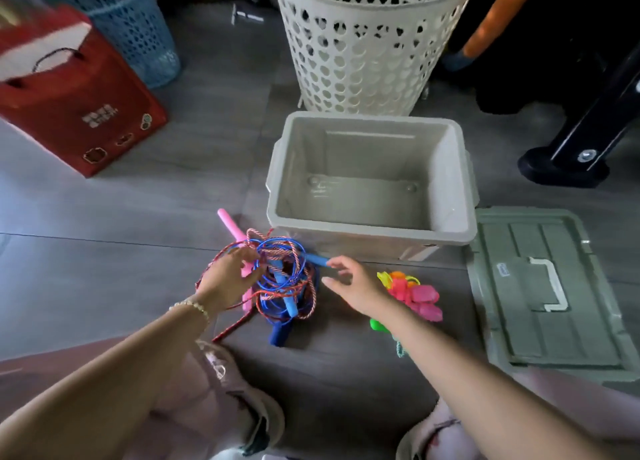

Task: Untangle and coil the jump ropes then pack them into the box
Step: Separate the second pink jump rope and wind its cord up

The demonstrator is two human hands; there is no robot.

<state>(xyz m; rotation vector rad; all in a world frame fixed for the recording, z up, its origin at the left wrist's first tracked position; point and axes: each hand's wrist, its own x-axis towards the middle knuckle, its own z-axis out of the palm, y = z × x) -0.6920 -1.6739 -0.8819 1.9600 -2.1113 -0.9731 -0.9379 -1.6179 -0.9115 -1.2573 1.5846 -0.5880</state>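
A tangle of jump ropes (282, 279) lies on the grey floor in front of the box: blue cord, red-and-white twisted cord, pink handles (230, 225) and blue handles. My left hand (230, 276) rests on the tangle's left side, its fingers curled into the cords. My right hand (349, 279) hovers just right of the pile, fingers spread and relaxed, close to a blue handle (317, 259) but holding nothing. The beige plastic box (372, 232) stands open just behind the ropes with nothing inside.
The box's grey-green lid (550, 293) lies flat at the right. A bright pink, orange and green toy bundle (412, 296) sits by my right wrist. A white perforated basket (367, 47), a blue basket (135, 33), a red bag (79, 102) and a black stand foot (568, 163) surround the area.
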